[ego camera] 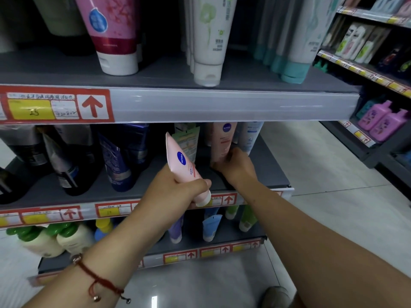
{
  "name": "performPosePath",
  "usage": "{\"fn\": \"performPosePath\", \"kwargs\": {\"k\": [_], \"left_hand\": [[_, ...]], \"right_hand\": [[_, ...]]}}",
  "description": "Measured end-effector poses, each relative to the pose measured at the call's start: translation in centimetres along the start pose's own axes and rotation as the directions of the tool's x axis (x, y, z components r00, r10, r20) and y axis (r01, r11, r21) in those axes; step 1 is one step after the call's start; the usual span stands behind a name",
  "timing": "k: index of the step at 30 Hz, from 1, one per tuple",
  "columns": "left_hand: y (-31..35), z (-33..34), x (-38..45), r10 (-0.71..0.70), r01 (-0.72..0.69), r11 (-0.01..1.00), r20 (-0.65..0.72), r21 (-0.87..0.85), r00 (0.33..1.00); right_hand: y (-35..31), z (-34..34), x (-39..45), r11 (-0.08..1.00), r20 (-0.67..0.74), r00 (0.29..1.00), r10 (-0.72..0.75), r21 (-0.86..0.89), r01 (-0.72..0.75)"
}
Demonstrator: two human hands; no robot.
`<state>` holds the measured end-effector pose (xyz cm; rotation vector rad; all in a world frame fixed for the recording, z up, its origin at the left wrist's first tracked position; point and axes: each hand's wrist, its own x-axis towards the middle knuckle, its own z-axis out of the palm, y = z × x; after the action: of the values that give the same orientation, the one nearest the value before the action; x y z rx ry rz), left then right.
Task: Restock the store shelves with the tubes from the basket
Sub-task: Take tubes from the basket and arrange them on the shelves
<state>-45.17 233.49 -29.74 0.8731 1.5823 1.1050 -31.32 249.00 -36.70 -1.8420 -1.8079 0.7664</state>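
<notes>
Nearest to us, a thin red string bracelet (97,280) with small metal beads circles our left wrist, and the toe of a grey shoe (277,296) shows on the glossy pale tiled floor (322,174) below.

Further along, our left hand (178,190) is clenched around the lower end of a pale pink plastic tube with a round blue logo and a white cap (184,165). The tube tilts, its crimped flat end pointing up and to the left and its cap down by our fingers, in front of the edge of the middle grey metal shelf (66,187), whose front strip carries red and yellow price labels (51,215).

Just beyond, our right hand (235,166) reaches onto that shelf and grips the base of a second pale pink tube with the same blue logo (223,141), which stands upright on its cap among the stock. A white tube with blue print (250,138) stands just to its right, and a green-labelled tube (186,141) to its left. Dark blue and black tubes (115,156) fill the left part of the shelf.

On the shelf above stand a large pink tube with a white cap (111,34), white tubes with green print (209,41), and tubes with teal caps (293,52).

We see no basket.
</notes>
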Motion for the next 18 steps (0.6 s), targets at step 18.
{"fn": "performPosePath", "kwargs": {"k": [18], "left_hand": [[-0.1, 0.2, 1.0, 0.031, -0.031, 1.000, -0.018, -0.006, 0.999]], "right_hand": [[-1.0, -1.3, 1.5, 0.999, 0.118, 0.993, -0.025, -0.028, 0.028]]}}
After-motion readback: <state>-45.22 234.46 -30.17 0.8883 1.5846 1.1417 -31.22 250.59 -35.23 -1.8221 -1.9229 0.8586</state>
